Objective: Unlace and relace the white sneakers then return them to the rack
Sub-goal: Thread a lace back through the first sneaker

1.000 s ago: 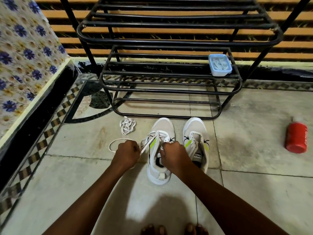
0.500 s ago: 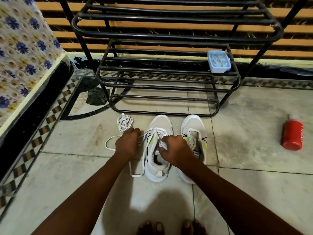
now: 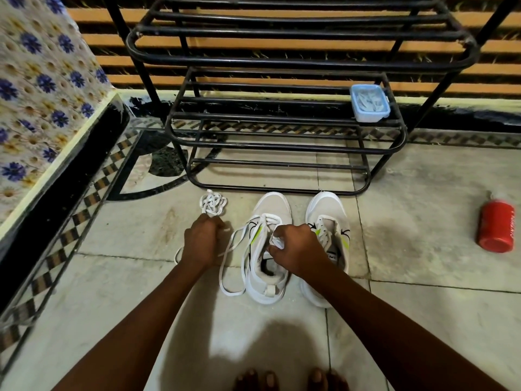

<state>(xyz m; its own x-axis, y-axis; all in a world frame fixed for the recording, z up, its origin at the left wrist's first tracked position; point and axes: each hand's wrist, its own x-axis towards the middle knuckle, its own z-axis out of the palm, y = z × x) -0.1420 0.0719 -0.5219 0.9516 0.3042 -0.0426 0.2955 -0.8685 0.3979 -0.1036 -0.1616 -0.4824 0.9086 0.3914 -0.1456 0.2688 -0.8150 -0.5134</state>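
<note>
**A:** Relacing, by the look of it. L hand (image 3: pixel 200 241) is curled round the loose run of the lace (image 3: pixel 231 266), pulling it out to the side; R hand (image 3: pixel 296 249) pinches the other lace end right at the tongue of the left sneaker (image 3: pixel 266 249). Prob holding the two ends apart so the crossings sit flat and tension stays even.

**B:** And the other shoe?

**A:** Right sneaker (image 3: pixel 328 213) sits just beyond and outside the R hand, touching its mate or nearly so, partly under the R wrist. Eyelets look bare from here, though can't be sure. A bunched spare lace (image 3: pixel 212 205) lies just ahead of the L hand's knuckles, likely parked there till shoe two gets its turn.

**B:** Why toes pointing away?

**A:** Heels face the person, so the throat opens toward both hands. Also lines them up w/ the black metal shoe rack (image 3: pixel 282 190) straight ahead of both hands for the put-back.

**B:** Surroundings?

**A:** Pale tiled floor (image 3: pixel 423 249), a bit stained, w/ a checkered border strip off past the L hand. Small blue lidded box (image 3: pixel 370 102) on a rack shelf, ahead of the R hand. Red bottle (image 3: pixel 496 230) lying well out past the R hand. Floral cloth (image 3: pixel 36 80) far beyond the L hand. Bare toes (image 3: pixel 287 379) below the forearms.
</note>
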